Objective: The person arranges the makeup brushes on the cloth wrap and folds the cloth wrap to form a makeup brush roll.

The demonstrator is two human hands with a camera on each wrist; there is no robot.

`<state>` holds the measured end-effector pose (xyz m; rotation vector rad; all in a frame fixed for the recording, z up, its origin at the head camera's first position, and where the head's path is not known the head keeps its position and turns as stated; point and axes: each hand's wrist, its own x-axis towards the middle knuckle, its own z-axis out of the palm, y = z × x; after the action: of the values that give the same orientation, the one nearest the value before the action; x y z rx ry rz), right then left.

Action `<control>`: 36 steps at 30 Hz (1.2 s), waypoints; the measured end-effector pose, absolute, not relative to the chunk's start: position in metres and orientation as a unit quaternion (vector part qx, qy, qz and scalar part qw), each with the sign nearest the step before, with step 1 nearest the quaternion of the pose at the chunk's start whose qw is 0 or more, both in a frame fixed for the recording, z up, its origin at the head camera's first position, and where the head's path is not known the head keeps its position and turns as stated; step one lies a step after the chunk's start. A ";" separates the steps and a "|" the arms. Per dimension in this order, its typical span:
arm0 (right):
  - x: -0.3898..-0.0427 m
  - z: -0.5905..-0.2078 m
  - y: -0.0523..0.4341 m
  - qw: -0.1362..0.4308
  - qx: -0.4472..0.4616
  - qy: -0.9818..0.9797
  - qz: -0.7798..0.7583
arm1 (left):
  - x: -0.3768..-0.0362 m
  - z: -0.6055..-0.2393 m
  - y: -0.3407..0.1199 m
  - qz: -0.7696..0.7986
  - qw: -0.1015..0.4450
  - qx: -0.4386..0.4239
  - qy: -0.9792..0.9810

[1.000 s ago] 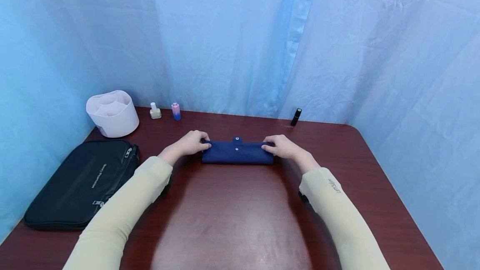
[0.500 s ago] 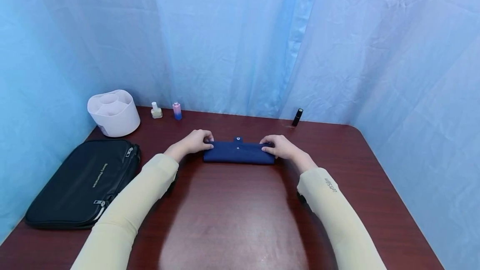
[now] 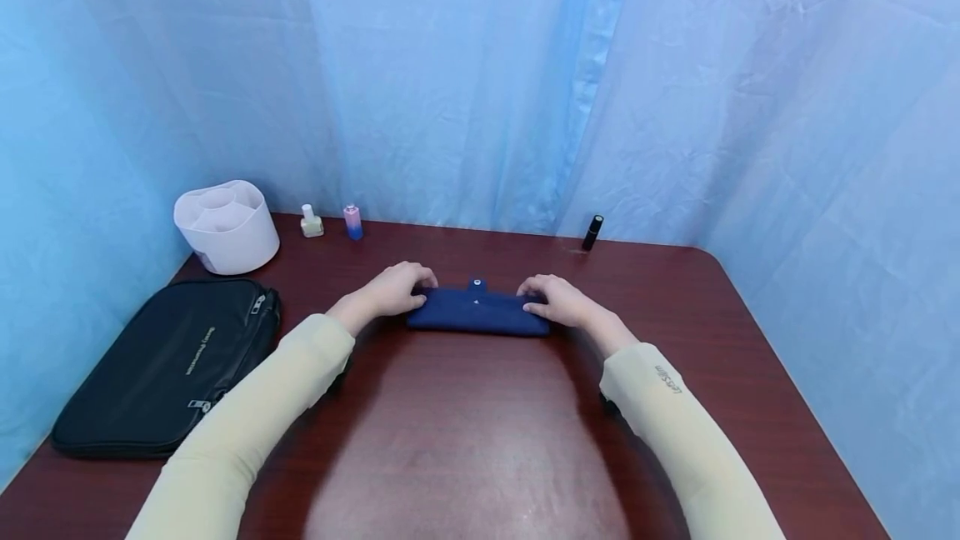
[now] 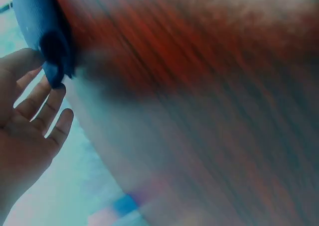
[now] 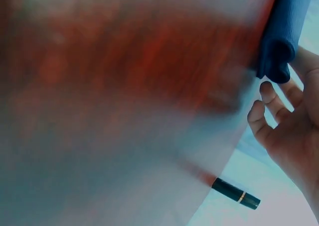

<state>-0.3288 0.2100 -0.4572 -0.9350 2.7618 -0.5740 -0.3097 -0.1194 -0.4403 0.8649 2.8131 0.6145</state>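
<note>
A folded navy fabric pouch [image 3: 477,314] with a snap tab at its back edge lies across the middle of the table. My left hand [image 3: 392,288] holds its left end, thumb in front and fingers behind. At the opposite end my right hand [image 3: 561,300] pinches the cloth in the same way. In the left wrist view, the rolled end of the pouch [image 4: 45,37] sits between the thumb and fingers of the left hand [image 4: 30,116]. From the right wrist, a similar rolled end of the pouch [image 5: 281,42] shows beside the fingers of the right hand [image 5: 294,121].
A black zipped case [image 3: 165,365] lies at the left. Behind it stand a white divided organizer [image 3: 228,227], a small white-capped bottle [image 3: 311,223] and a pink-and-blue bottle [image 3: 353,222]. A black tube [image 3: 592,233] stands near the back edge, before a blue curtain [image 3: 450,90].
Both hands have shifted a little inward along the pouch, and its snap tab sits slightly lower in the head view. The other things have stayed in place.
</note>
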 end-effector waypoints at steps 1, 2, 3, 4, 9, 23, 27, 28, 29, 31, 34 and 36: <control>-0.328 -0.457 0.209 0.081 -0.311 0.927 -0.193 | -0.306 -0.439 -0.118 0.199 0.063 0.299 0.931; -0.327 -0.457 0.208 0.078 -0.309 0.928 -0.191 | -0.302 -0.436 -0.118 0.198 0.061 0.311 0.928; -0.326 -0.456 0.206 0.074 -0.306 0.930 -0.189 | -0.298 -0.435 -0.117 0.199 0.062 0.322 0.924; -0.325 -0.455 0.205 0.069 -0.305 0.932 -0.185 | -0.295 -0.434 -0.116 0.199 0.061 0.332 0.920; -0.327 -0.447 0.196 0.071 -0.293 0.935 -0.188 | -0.285 -0.435 -0.114 0.198 0.065 0.350 0.913; -0.342 -0.445 0.151 0.133 -0.232 0.952 -0.147 | -0.289 -0.441 -0.110 0.187 0.103 0.322 0.922; -0.346 -0.444 0.145 0.161 -0.214 0.943 -0.197 | -0.290 -0.442 -0.110 0.193 0.103 0.319 0.922; -0.347 -0.444 0.144 0.165 -0.211 0.939 -0.216 | -0.291 -0.442 -0.110 0.195 0.105 0.316 0.923; -0.347 -0.444 0.143 0.168 -0.209 0.934 -0.235 | -0.291 -0.443 -0.110 0.198 0.106 0.314 0.923; -0.346 -0.447 0.143 0.169 -0.208 0.925 -0.269 | -0.291 -0.444 -0.108 0.200 0.110 0.311 0.923; -0.344 -0.452 0.145 0.165 -0.222 0.911 -0.307 | -0.291 -0.445 -0.106 0.204 0.115 0.307 0.922; -0.342 -0.455 0.147 0.158 -0.238 0.902 -0.325 | -0.290 -0.445 -0.105 0.208 0.116 0.305 0.922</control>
<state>-0.3421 0.1471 -0.4549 -0.6798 2.5796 -0.9303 -0.2901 -0.1048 -0.4451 0.8938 2.7002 0.6080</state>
